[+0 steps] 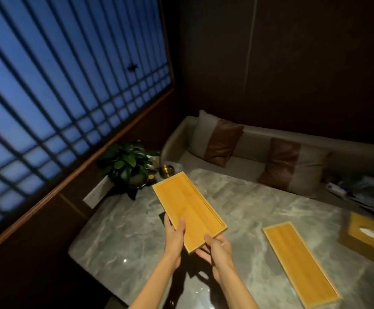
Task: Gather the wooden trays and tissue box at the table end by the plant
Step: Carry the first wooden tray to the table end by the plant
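Two bare forearms rise from the bottom edge, cut off below the elbow. The left hand [174,236] and the right hand [215,248] each have their grip clamped on the near short end of one wooden tray [189,209]: the left thumb lies on top along the tray's left rim, and the right thumb presses its near corner with the fingers tucked out of sight beneath. This tray is a shallow, flat-bottomed rectangle of light yellow wood with a thin raised lip, held tilted above the bench [119,237], its far end pointing toward the plant. Two hands' shadows fall dark on the glossy surface below.

The bench is polished grey stone with pale marbled veins and a rounded corner at the left. A second wooden tray [302,264], same shape and wood, lies flat on it to the right, well apart from the held one. Farther right, one wooden tissue box [366,236] sits near the frame edge, a white tissue showing through its oval slot; its far side is cropped.

Beyond the held tray, one leafy green plant [127,162] stands at the bench's far end, its pot hard to make out in the gloom, with a small brass bowl [167,170] beside it. Behind runs a pale sofa [248,150] carrying two cushions banded in brown. A blurred lattice window [65,85] glows blue on the left.
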